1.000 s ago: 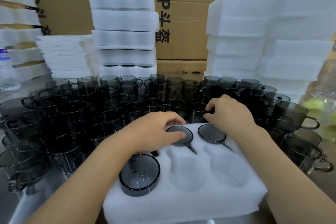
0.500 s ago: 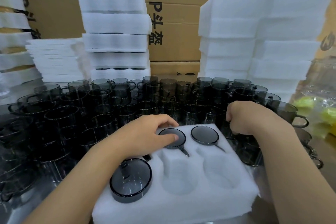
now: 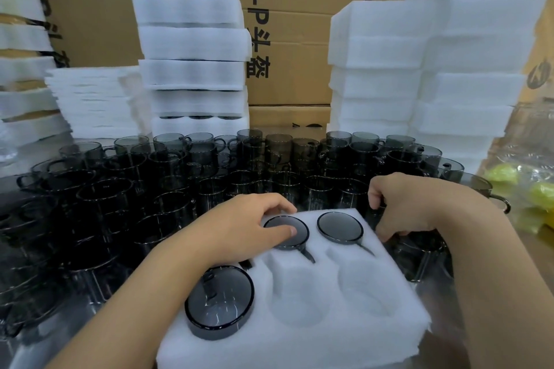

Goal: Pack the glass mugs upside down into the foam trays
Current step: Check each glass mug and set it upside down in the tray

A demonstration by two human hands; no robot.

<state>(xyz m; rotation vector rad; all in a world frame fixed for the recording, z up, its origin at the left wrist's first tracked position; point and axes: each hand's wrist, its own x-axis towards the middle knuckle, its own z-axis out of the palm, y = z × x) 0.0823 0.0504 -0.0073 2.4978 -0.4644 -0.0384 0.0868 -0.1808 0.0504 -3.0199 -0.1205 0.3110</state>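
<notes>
A white foam tray (image 3: 314,347) lies in front of me. Smoky glass mugs sit upside down in its back middle pocket (image 3: 296,241) and back right pocket (image 3: 340,228). A third upside-down mug (image 3: 218,302) stands high in the front left pocket. The front middle and front right pockets hold nothing. My left hand (image 3: 239,225) lies over the tray's back left corner, hiding that pocket, with its thumb on the back middle mug's base. My right hand (image 3: 398,210) is just off the tray's right edge, fingers curled down around an upright mug (image 3: 419,257).
Several upright dark glass mugs (image 3: 180,177) crowd the table left of, behind and right of the tray. Stacks of foam trays (image 3: 192,39) (image 3: 419,69) stand at the back before cardboard boxes (image 3: 293,24). A plastic bag with yellow-green things (image 3: 533,189) lies at the right.
My right hand moved from the tray's back right mug to the right and down onto a mug beside the tray. My left hand stayed in place.
</notes>
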